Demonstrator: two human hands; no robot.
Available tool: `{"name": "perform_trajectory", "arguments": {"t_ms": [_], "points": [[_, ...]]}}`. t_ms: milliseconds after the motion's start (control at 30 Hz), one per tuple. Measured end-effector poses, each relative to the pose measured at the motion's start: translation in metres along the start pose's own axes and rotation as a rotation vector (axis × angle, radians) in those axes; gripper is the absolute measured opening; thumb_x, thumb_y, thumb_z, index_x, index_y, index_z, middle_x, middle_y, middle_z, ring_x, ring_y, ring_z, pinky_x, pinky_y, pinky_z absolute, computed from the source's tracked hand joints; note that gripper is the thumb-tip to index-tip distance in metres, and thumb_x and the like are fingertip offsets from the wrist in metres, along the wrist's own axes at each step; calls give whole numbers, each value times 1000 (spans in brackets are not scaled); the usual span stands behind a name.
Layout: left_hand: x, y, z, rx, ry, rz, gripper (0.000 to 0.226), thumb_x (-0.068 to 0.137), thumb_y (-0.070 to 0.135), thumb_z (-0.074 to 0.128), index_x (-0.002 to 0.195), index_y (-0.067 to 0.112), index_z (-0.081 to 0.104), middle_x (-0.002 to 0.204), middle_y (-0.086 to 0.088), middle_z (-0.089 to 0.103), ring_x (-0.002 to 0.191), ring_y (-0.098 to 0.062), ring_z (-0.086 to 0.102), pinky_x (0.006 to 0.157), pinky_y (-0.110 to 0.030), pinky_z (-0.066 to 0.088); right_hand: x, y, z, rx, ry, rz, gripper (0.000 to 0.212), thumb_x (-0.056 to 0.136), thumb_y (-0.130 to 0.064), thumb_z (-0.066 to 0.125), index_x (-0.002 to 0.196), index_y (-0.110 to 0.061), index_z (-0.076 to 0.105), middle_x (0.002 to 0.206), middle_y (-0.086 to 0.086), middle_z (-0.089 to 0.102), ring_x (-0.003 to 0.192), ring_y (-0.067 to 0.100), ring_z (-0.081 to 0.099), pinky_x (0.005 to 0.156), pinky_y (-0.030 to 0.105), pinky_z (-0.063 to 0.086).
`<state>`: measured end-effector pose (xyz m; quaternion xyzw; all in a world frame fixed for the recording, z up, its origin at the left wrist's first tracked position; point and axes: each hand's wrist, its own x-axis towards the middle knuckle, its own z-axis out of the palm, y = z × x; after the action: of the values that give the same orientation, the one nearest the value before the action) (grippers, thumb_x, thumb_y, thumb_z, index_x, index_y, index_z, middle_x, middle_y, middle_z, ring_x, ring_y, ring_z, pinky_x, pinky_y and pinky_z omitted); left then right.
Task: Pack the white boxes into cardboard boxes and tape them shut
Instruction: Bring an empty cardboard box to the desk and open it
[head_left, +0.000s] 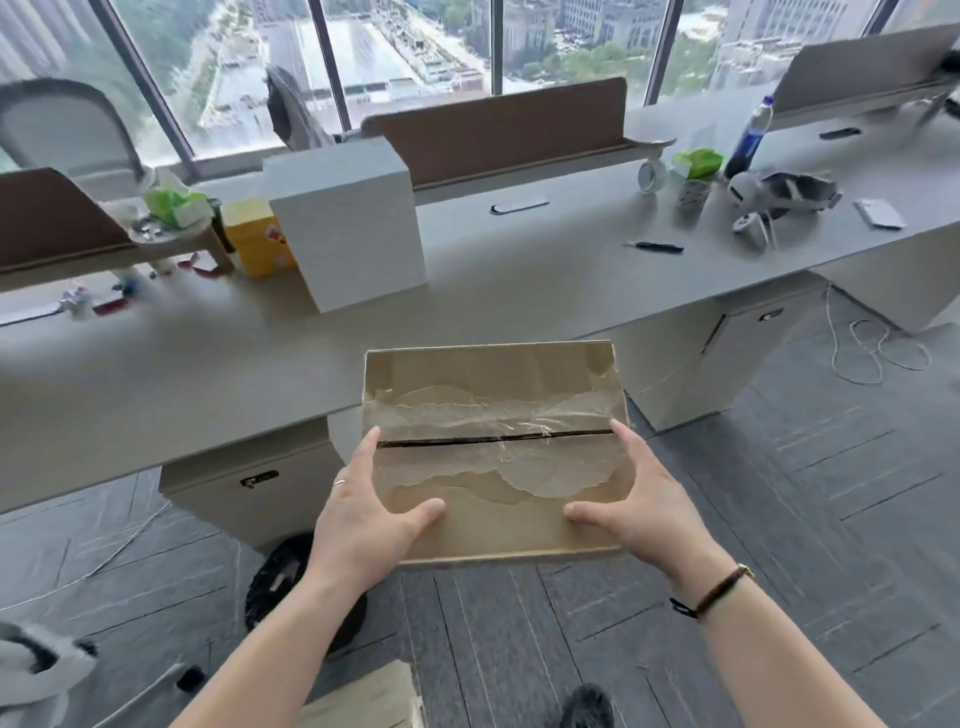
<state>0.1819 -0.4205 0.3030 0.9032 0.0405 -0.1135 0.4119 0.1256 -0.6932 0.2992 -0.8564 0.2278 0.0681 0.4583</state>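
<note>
I hold a cardboard box in the air in front of the desk, its flaps closed and its seam covered with torn clear tape. My left hand grips its left side, thumb on top and fingers along the edge. On the opposite side my right hand grips it the same way. A large white box stands upright on the grey desk, beyond the cardboard box and to its left.
A yellow box and a green tissue pack sit left of the white box. A black pen, a clock, a blue bottle and a headset lie at the right. More cardboard lies on the floor below.
</note>
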Motion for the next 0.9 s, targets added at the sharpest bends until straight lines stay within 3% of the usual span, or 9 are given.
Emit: {"name": "perform_trajectory", "arguments": {"t_ms": [333, 533, 733, 900], "points": [[66, 108, 76, -56, 97, -8, 99, 80, 42, 83, 157, 41, 22, 159, 2, 36, 144, -20, 37, 111, -39, 37, 116, 6, -113, -24, -29, -86, 111, 68, -35, 92, 155, -45, 24, 155, -3, 44, 139, 22, 43, 110, 37, 39], [131, 137, 101, -40, 103, -38, 96, 80, 46, 82, 155, 44, 22, 157, 3, 40, 142, -20, 39, 108, -39, 38, 192, 8, -133, -11, -30, -82, 113, 65, -36, 93, 154, -46, 25, 154, -7, 45, 137, 18, 44, 94, 28, 38], [233, 165, 136, -93, 48, -53, 96, 79, 44, 83, 154, 44, 23, 156, 0, 41, 139, -22, 43, 109, -40, 39, 291, -1, -157, -64, -13, -45, 113, 64, -37, 93, 154, -45, 26, 155, -6, 45, 140, 19, 42, 107, 33, 37], [331, 202, 157, -140, 0, -75, 96, 78, 45, 83, 154, 44, 24, 154, -1, 43, 136, -23, 47, 107, -40, 42, 384, -31, -185, -124, -8, 0, 113, 65, -38, 93, 155, -44, 24, 155, -6, 44, 140, 20, 42, 109, 35, 37]]}}
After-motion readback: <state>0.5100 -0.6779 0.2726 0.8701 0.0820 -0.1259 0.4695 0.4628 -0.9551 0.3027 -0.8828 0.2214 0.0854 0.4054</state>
